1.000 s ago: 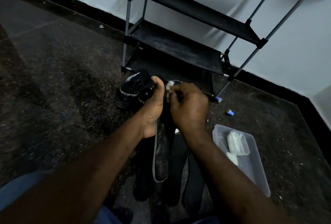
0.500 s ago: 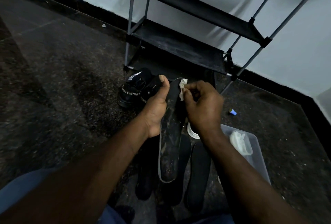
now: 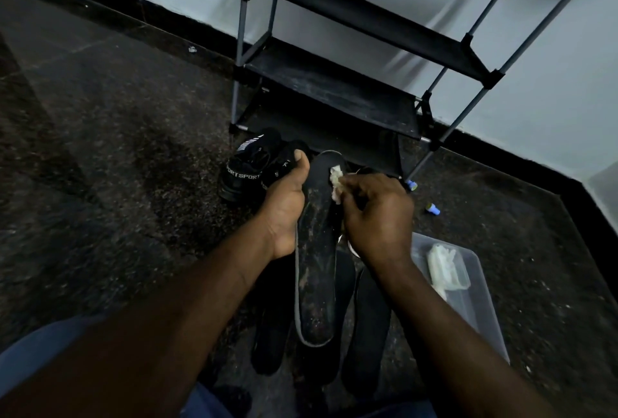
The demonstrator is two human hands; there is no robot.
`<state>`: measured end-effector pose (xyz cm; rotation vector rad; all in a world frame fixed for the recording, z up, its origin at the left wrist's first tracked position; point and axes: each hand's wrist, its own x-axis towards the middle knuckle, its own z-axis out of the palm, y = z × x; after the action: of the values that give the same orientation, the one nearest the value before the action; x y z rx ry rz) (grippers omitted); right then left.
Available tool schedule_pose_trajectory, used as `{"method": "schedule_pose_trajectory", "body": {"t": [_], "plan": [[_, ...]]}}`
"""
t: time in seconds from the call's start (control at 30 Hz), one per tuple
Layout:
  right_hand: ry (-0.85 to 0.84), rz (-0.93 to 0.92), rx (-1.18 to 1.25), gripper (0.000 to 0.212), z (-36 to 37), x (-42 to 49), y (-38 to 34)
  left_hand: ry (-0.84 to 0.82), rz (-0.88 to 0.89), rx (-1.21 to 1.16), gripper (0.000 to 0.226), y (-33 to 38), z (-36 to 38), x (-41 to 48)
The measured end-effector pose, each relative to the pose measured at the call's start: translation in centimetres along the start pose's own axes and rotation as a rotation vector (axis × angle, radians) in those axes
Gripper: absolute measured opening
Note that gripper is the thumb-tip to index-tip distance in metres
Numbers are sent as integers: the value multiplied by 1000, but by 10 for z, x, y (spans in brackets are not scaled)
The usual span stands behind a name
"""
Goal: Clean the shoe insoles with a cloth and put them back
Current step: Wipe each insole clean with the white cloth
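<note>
The left hand [image 3: 284, 203] grips the held insole [image 3: 317, 267] along its left edge, thumb laid up toward the far end and fingers wrapped behind it. That grip probably braces the thin, bendy piece so it does not fold under rubbing. The insole runs lengthwise from near to far and faces up toward the camera, so its speckled, dusty surface is in plain sight. Its near end hangs above the other insoles on the floor.

The right hand [image 3: 378, 217] is closed around a small white cloth [image 3: 337, 180], pinching it between fingertips and thumb. It presses the cloth onto the insole's right edge near the far end. A bunched cloth gives a firm pad, and starting at the far end would let the wiping run down toward the near end, where most of the grime shows.

Three spare insoles [image 3: 271, 327] lie flat side by side on the dark floor [image 3: 117, 167] just under the hands, likely laid out within reach to wait their turn. I cannot tell which of them are already clean. The black sneakers [image 3: 247, 167] stand just left of the far end of the held insole, in front of the shoe rack [image 3: 334, 93], handy for refitting. A clear plastic container [image 3: 468, 310] sits to the right with more white material [image 3: 444, 267] inside, perhaps fresh wipes. The job looks to be in its wiping stage, and no insole appears to be back in a shoe yet.
</note>
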<state>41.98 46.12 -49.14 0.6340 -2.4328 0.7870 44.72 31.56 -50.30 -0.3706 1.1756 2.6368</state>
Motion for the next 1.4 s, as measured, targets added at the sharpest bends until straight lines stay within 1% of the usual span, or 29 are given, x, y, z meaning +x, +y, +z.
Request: {"method": "schedule_pose_trajectory", "body": {"t": [0.1, 0.2, 0.27, 0.37, 0.47, 0.53, 0.6, 0.7, 0.77, 0.9, 1.03, 1.17, 1.23, 1.3, 1.4], "plan": [[49, 31, 59, 30, -1, 15, -1, -23, -21, -18, 85, -1, 1, 1], [85, 41, 73, 29, -2, 25, -5, -85, -40, -28, 89, 1, -1, 1], [86, 29, 63, 26, -1, 23, -6, -97, -39, -33, 87, 2, -1, -1], [51, 14, 46, 23, 1, 13, -2, -56, -30, -32, 84, 1, 1, -1], [-33, -6, 24, 23, 0, 0, -1, 10, -34, -25, 85, -1, 0, 2], [-46, -2, 31, 22, -2, -1, -1, 22, -30, -13, 84, -3, -2, 3], [-20, 26, 34, 20, -5, 6, -2, 12, -28, 5, 83, -3, 1, 1], [50, 101, 38, 18, -6, 24, -4, -49, -49, 1, 82, -4, 8, -3], [65, 115, 38, 17, -5, 29, -8, -40, -32, 6, 81, -5, 7, -2], [41, 96, 98, 17, 6, 19, -18, 50, 5, 85, 78, -4, 3, 0], [-49, -10, 121, 22, 16, -2, -28, 177, 88, 137, 65, -7, 6, -3], [-47, -53, 64, 17, 18, -1, -28, 194, 119, 169, 62, -6, 10, -8], [-16, -47, 11, 13, 18, 11, -28, 166, 117, 190, 62, -4, 12, -9], [29, -20, -19, 12, 18, 25, -27, 137, 84, 168, 67, -3, 12, -10], [32, 70, -29, 14, 16, 38, -16, 96, 55, 154, 72, -5, 10, -11]]}}
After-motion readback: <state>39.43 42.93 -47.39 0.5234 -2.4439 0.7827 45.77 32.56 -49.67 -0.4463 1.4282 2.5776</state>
